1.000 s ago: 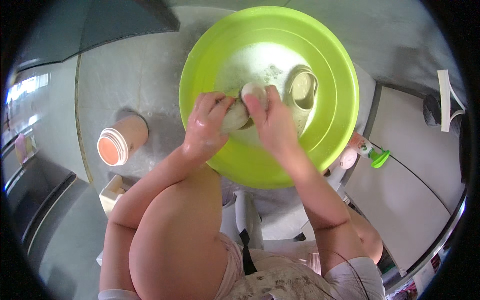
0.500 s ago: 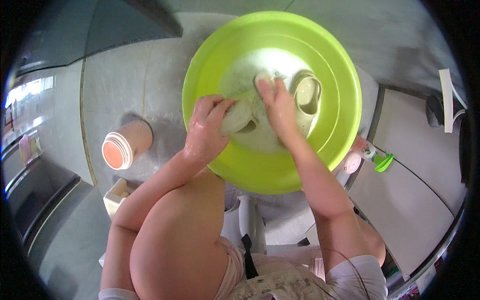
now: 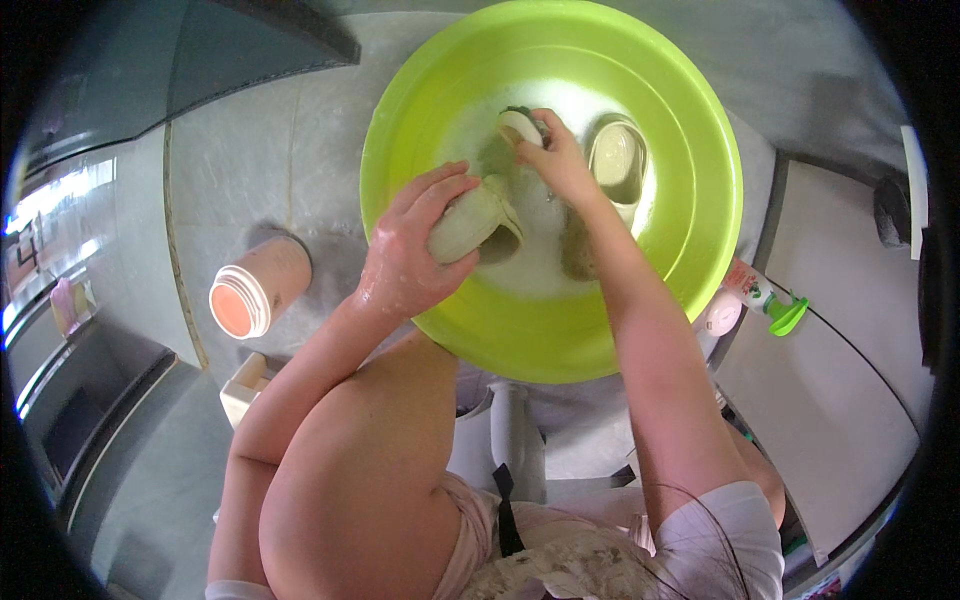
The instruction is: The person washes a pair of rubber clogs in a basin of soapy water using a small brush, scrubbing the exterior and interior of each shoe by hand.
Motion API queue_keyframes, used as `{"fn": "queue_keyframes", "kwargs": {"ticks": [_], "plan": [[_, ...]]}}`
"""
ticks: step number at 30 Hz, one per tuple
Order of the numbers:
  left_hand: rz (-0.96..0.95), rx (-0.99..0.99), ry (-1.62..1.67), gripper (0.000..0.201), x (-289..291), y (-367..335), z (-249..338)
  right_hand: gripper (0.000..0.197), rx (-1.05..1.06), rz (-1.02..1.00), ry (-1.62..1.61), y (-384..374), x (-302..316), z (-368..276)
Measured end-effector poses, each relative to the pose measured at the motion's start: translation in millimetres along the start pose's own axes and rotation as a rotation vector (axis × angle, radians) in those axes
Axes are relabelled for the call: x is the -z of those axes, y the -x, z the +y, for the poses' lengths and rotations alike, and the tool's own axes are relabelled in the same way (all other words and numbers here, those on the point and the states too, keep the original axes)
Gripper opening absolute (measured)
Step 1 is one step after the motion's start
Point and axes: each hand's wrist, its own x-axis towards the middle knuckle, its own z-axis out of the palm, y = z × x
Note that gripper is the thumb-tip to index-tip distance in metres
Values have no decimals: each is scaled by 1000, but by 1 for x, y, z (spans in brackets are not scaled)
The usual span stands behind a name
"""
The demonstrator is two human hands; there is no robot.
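My left hand (image 3: 412, 238) is wrapped round a pale greenish-cream shoe (image 3: 462, 226), its dark opening turned to the right. In my right hand (image 3: 562, 165) is a scrub brush (image 3: 519, 128) with a white oval back and dark bristles, held above the foamy water just beyond the shoe and apart from it. A second pale shoe (image 3: 616, 165) stands in the water to the right of my right wrist. Something brownish (image 3: 577, 250) shows in the water by my right forearm, too covered to name. All of this is within a lime-green basin (image 3: 690, 300).
Left of the basin an open pink canister (image 3: 262, 287) lies on the grey tiled floor, with a cream plastic box (image 3: 243, 388) nearer me. To the right are a spray bottle with a green trigger (image 3: 765, 297) and a pink round item (image 3: 722, 313), beside a pale panel (image 3: 825, 370).
The brush in my right hand has lifted and tilted, so its dark bristles now show. The shoe in my left hand has turned, with more of its opening visible. My view has shifted slightly.
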Motion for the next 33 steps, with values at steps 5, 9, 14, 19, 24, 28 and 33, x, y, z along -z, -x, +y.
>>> {"fn": "queue_keyframes", "kwargs": {"ticks": [5, 9, 14, 19, 24, 28, 33], "plan": [[-39, 161, 154, 53, 0, 5, 0, 38, 141, -175, 134, 69, -6, -64], [-75, 186, 125, 49, -1, 4, 3, 47, 398, -163, 315, 91, -13, -102], [-101, 126, 39, 50, 3, 0, 6, 51, 601, -284, 510, 77, 0, -107], [-140, 83, 55, 50, -3, 7, 3, 48, 630, -280, 547, 81, 0, -111], [-231, 190, 183, 47, -1, 5, 6, 47, 708, -297, 590, 88, -12, -121], [-128, 89, 139, 42, -5, 6, 6, 41, 668, -301, 563, 85, -9, -115], [-126, 55, 97, 53, -8, 13, 1, 41, 613, -297, 644, 81, -1, -112]]}}
